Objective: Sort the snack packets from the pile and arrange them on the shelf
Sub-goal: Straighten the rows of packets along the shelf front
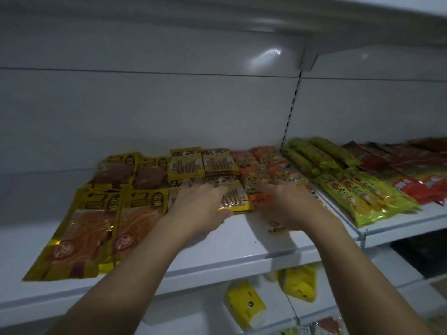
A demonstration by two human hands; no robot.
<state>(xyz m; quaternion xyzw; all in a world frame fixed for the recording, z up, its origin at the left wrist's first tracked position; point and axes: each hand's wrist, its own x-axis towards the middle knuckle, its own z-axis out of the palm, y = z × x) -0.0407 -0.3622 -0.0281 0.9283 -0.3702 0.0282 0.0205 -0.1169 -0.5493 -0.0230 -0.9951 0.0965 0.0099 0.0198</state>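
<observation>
White metal shelf [242, 240]: large flat yellow foil packets [79, 233] front-left, smaller yellow foil packets with brown filling [130, 170] behind them, yellow plastic stick-biscuit packets [203, 163] in rows to their right, small orange plastic packets [261, 163] right of those. Left hand [200, 204] lies on the front stick-biscuit row, right hand [287, 204] on the front orange packets beside it. Adjoining section on the right: long green plastic packets [314, 155] at back-left, big green-yellow plastic bags [362, 199] before them, red plastic packets [411, 184] further right; yellow soft packs [244, 303] on the shelf below.
</observation>
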